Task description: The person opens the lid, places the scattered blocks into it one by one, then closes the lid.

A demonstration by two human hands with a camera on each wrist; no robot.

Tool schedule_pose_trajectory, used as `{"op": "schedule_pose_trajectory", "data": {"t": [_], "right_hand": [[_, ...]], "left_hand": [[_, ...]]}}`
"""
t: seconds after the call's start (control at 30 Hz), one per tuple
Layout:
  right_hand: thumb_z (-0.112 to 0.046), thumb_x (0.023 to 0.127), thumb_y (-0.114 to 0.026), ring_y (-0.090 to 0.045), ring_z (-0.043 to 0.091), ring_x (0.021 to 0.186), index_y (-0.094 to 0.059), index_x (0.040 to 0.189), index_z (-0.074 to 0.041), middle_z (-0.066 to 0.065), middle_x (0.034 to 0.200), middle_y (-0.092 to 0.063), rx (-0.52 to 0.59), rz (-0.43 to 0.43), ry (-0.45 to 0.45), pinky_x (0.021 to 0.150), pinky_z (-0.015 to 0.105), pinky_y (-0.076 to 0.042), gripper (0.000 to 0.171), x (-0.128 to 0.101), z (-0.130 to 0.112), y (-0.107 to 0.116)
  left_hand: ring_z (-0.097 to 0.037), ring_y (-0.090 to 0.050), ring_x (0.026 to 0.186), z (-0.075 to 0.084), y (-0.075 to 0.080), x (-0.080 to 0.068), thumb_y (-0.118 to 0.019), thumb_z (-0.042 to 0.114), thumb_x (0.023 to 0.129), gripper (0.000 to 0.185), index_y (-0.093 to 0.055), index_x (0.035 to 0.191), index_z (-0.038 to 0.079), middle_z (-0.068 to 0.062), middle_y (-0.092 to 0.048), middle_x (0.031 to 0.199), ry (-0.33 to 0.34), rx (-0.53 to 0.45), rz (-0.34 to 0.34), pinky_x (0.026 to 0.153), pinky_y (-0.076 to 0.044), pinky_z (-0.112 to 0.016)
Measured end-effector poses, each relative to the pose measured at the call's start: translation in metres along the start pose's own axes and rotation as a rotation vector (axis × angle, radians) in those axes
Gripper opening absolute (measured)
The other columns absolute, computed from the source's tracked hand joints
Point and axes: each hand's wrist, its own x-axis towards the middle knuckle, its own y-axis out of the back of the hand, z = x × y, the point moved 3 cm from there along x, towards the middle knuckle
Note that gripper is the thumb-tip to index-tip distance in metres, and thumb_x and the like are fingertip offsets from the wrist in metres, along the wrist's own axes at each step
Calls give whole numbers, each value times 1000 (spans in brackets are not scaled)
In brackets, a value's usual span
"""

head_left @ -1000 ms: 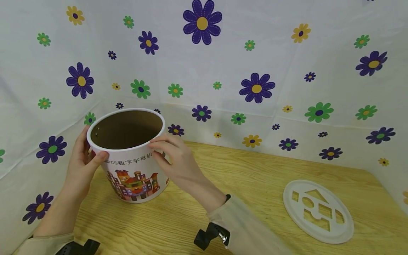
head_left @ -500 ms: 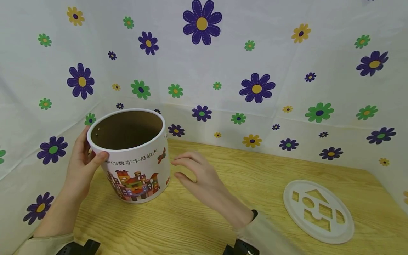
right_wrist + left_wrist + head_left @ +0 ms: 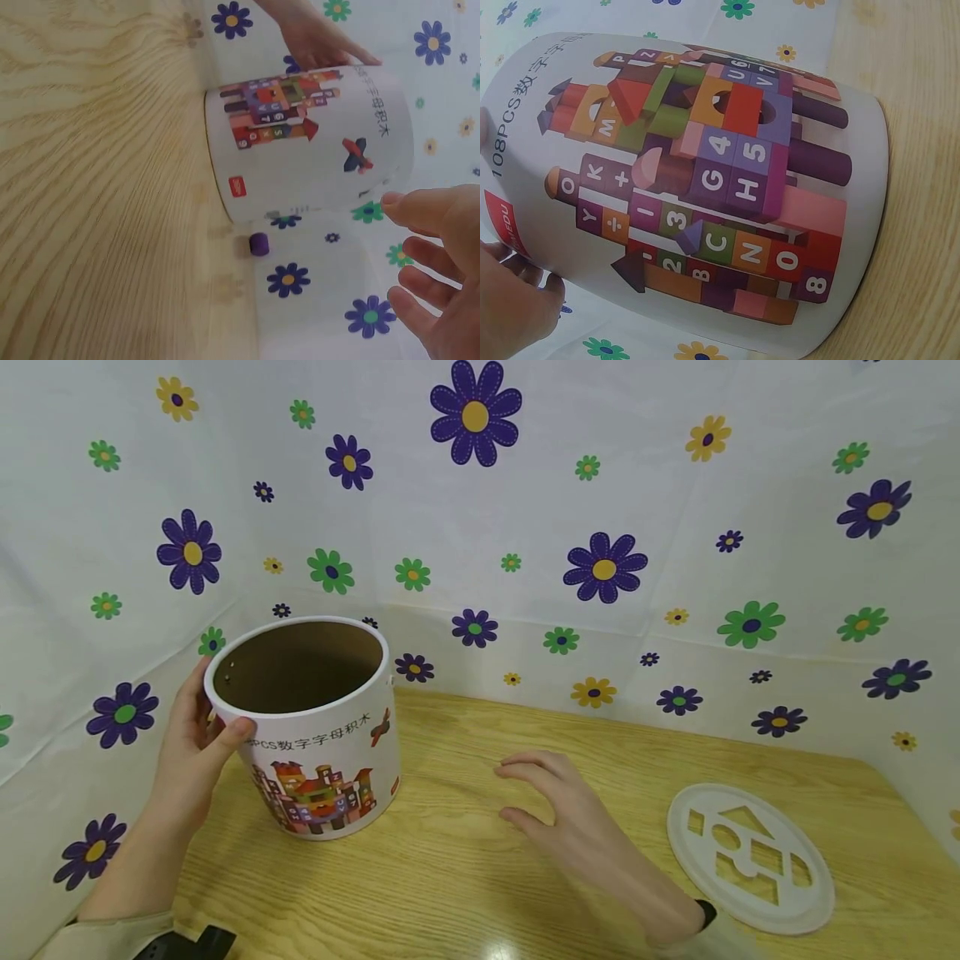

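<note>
Tub: round cardboard tub (image 3: 315,735), white outside, plain brown inside, open top with a white rim; it stands on the desk (image 3: 525,877) in the left middle of the head view.
Print: black Chinese characters under the rim, a small red toy plane to their right, and below them a castle of coloured letter and number blocks; the left wrist view shows the wall close up, with "108PCS" at its upper left.
Left hand: left hand (image 3: 198,739) grips the tub's left side, thumb hooked on the near rim, fingers curled round the far wall.
Right hand: right hand (image 3: 562,802) hovers over the desk at frame centre, fingers relaxed and spread, holding nothing, well apart from the tub.
Lid: flat white disc (image 3: 750,857) with shape cut-outs lies at lower right.
Small piece: purple block (image 3: 259,244) beside the tub's base, seen only in the right wrist view.
Hidden: tub's floor and far wall, most left-hand fingers.
Cut off: both forearms at the bottom edge.
</note>
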Motion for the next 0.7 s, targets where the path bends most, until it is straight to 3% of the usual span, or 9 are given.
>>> {"op": "schedule_pose_trajectory", "data": {"t": [0.13,0.3,0.57,0.7], "right_hand": [[-20,82,-77,-45,18,123,-59,125,-18,-7,129,-52,-51,-23,-137,95,44,-46,46,-18,19,16],[-26,82,-77,-44,29,125,-55,130,-14,1,133,-51,-91,-46,-242,94,56,-43,54,-38,42,37],[-12,73,-83,-50,38,114,-57,124,-2,13,123,-56,-252,53,-184,87,60,-43,58,-69,73,76],[-10,70,-85,-51,43,108,-57,122,2,20,120,-57,-326,64,-206,82,63,-44,60,-85,94,96]], "left_hand": [[-21,-14,144,-1,1,0,-58,10,95,73,-18,153,25,-3,-19,157,7,10,2,104,-28,-13],[-21,-14,144,-1,1,0,-58,9,95,73,-17,153,25,-3,-19,157,13,12,2,103,-30,-13],[-21,-12,144,-1,0,0,-58,8,94,73,-18,153,24,-2,-18,157,3,2,-1,104,-28,-14],[-21,-10,145,0,-1,0,-59,9,94,74,-17,153,26,-1,-17,157,15,-6,2,113,-19,-29]]}}
